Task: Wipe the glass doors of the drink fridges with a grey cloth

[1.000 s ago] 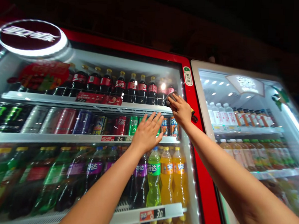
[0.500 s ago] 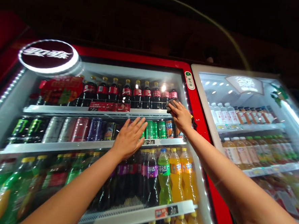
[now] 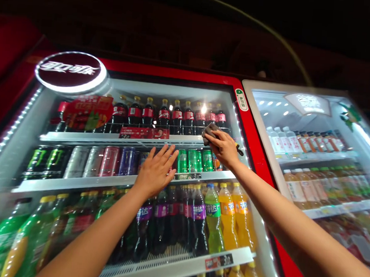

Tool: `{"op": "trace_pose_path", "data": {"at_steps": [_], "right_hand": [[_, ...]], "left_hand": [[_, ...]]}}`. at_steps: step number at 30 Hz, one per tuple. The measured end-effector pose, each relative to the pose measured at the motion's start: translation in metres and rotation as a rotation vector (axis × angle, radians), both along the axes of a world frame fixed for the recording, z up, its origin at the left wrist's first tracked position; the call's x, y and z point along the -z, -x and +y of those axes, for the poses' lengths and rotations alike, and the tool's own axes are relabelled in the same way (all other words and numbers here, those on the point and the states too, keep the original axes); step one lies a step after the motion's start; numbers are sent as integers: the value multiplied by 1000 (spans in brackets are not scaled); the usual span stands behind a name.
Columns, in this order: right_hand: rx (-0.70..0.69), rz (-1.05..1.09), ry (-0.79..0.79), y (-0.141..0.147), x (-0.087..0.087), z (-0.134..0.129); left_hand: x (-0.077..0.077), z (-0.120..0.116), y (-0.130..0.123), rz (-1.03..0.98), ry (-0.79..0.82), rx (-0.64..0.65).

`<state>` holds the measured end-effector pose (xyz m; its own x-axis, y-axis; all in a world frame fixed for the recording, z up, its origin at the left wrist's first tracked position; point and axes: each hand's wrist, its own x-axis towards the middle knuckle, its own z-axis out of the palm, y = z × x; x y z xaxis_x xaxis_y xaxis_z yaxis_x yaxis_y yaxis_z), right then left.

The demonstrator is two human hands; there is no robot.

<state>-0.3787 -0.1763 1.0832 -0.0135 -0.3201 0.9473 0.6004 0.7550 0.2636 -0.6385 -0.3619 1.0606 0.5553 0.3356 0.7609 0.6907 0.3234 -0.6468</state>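
My left hand point(image 3: 157, 170) lies flat with fingers spread against the glass door point(image 3: 175, 89) of a red drinks fridge, in front of the middle shelf of cans. It holds nothing. Higher and to the right, my right hand point(image 3: 224, 147) grips a dark grey cloth point(image 3: 211, 131), pressed to the same glass near the right side of the door. A dark end with a yellow patch point(image 3: 238, 148) sticks out beyond that hand; whether it belongs to the cloth I cannot tell. Green cans point(image 3: 193, 160) show behind the glass between the hands.
Cola bottles point(image 3: 164, 112) line the top shelf; orange soda bottles point(image 3: 225, 216) stand lower right. A lit oval sign point(image 3: 70, 72) and a red sticker point(image 3: 88, 112) mark the door's upper left. Right of the red frame point(image 3: 254, 145) stands a second, white-framed fridge point(image 3: 262, 137).
The view has shifted so the fridge sits further right. Both hands have slid a little left across the glass, and more of the cloth shows.
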Motion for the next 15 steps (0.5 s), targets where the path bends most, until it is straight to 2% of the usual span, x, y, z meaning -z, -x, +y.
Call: {"op": "trace_pose_path", "data": {"at_steps": [2,4,7,9,12,15], "right_hand": [[6,-87,-49,-9,10,5],[3,-24,-25,-16,11,12],[8,185,84,-2,-5,10],[28,217,121,18,-14,-3],[52,33,43,37,-6,-23],[83,-171,-82,27,16,-26]], "left_hand": [[1,0,1,9,-2,15],[2,0,2,16,-5,24],[3,-1,2,11,-7,23],[4,-1,2,7,-5,23],[5,-1,2,6,2,26],[6,0,3,1,-4,45]]}}
